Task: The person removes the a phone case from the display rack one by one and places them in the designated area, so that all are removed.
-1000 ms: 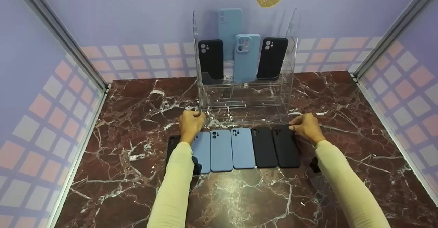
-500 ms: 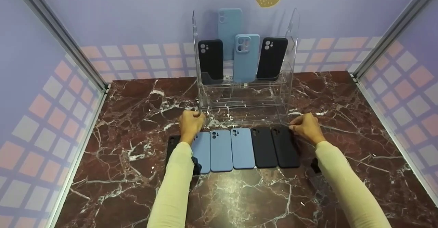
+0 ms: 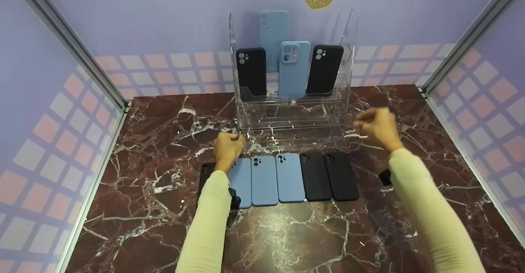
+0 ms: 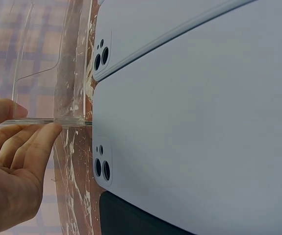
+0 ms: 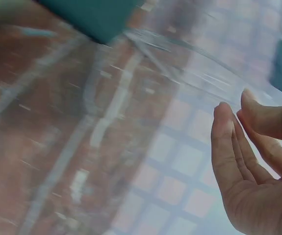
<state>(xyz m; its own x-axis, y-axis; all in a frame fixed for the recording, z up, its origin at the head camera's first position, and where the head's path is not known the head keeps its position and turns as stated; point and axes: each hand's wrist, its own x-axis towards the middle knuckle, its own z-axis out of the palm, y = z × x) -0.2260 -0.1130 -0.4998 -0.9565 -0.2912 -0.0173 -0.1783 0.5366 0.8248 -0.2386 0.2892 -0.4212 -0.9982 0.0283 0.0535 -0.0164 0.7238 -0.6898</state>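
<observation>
My left hand pinches the front edge of the left side panel of a clear acrylic display stand, thumb on one face and fingers on the other. To the right of the stand, my right hand is raised with nothing in its fingers, which are slightly bent with the thumb close to them. Phone cases lie in a row before the stand: blue ones in the middle, black ones at the right, and a black one partly hidden under my left arm.
On the stand's upper tiers stand a black case, a light blue case, another black case and a light blue one farther back. The lower tiers hold no cases. Patterned walls enclose the marbled table.
My right hand has left the stand's lower front right corner, near the rightmost black case, and moved up and back along the stand's right side. My left hand keeps its grip.
</observation>
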